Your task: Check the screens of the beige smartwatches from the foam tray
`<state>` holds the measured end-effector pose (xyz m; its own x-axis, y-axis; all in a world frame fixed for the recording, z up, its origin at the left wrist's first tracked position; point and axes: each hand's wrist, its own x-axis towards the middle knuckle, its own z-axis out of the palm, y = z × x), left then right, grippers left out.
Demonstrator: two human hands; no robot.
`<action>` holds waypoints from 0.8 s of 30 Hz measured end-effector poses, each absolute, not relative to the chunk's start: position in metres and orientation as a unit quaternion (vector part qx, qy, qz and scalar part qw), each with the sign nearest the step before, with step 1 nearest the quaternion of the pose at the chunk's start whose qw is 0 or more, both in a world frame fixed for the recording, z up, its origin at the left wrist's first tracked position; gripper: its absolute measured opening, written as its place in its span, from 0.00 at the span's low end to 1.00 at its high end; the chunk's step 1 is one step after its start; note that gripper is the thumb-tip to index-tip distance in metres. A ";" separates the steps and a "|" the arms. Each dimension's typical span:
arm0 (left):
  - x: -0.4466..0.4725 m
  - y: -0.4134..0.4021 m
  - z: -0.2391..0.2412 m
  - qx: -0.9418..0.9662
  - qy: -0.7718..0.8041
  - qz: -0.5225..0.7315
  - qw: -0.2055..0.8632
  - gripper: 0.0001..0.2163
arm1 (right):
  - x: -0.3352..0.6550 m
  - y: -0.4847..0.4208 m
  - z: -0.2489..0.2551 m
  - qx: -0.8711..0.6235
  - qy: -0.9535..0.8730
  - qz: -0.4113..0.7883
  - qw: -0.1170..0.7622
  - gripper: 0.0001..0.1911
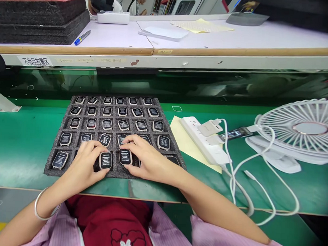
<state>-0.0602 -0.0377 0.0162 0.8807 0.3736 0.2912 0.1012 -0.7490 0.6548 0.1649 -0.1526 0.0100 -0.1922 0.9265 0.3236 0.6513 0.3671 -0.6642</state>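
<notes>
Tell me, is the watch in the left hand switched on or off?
On: the watch in the left hand shows lines of white text on its dark screen.

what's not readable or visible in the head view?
- Text on the smartwatch at the left hand: too small.
- Foam tray, front row second from left: contents hidden by left hand.
- Front-right smartwatch: partly covered by right hand and wrist.
- White fan: cut off at right edge.

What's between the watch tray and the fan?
Between the tray and fan, the head view shows a white power strip on yellow paper, white cables and a small dark device.
</notes>
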 end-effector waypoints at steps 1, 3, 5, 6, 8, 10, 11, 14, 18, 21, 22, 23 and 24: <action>-0.061 -0.037 0.017 0.922 0.132 0.197 0.306 0.18 | 0.162 -0.153 0.012 -0.548 -0.760 0.154 0.312 0.35; -0.062 -0.036 0.017 0.933 0.143 0.179 0.278 0.32 | 0.158 -0.154 0.015 -0.570 -0.773 0.127 0.249 0.38; -0.061 -0.036 0.019 0.938 0.151 0.178 0.256 0.45 | 0.159 -0.158 0.019 -0.581 -0.774 0.114 0.223 0.41; -0.058 -0.038 0.021 0.938 0.152 0.185 0.251 0.48 | 0.162 -0.162 0.022 -0.583 -0.772 0.107 0.230 0.41; -0.046 -0.045 0.024 0.934 0.133 0.206 0.260 0.44 | 0.174 -0.175 0.030 -0.586 -0.754 0.092 0.284 0.29; -0.026 -0.059 0.025 0.932 0.109 0.228 0.261 0.34 | 0.192 -0.191 0.035 -0.594 -0.720 0.074 0.352 0.10; -0.013 -0.067 0.025 0.937 0.100 0.227 0.245 0.30 | 0.201 -0.200 0.036 -0.609 -0.707 0.048 0.356 0.08; 0.027 -0.090 0.023 0.982 0.123 0.094 0.105 0.21 | 0.223 -0.224 0.029 -0.681 -0.696 -0.020 0.229 0.27; 0.056 -0.106 0.023 0.985 0.170 -0.008 0.012 0.26 | 0.225 -0.243 0.006 -0.735 -0.657 -0.143 0.091 0.47; 0.057 -0.109 0.019 0.981 0.178 0.012 0.073 0.27 | 0.217 -0.247 -0.006 -0.729 -0.667 -0.114 0.103 0.47; 0.056 -0.111 0.017 0.976 0.184 0.037 0.108 0.28 | 0.215 -0.248 -0.007 -0.720 -0.676 -0.087 0.130 0.44; 0.054 -0.112 0.014 0.970 0.189 0.066 0.141 0.28 | 0.214 -0.248 -0.008 -0.709 -0.682 -0.061 0.168 0.39; 0.053 -0.113 0.012 0.963 0.185 0.097 0.173 0.28 | 0.214 -0.249 -0.008 -0.700 -0.681 -0.031 0.211 0.31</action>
<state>0.0529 -0.1130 0.0120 0.9131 0.3889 0.1223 0.3220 -0.8720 0.3687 0.2135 -0.2489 -0.0076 0.0702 0.9411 0.3308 0.9669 0.0173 -0.2545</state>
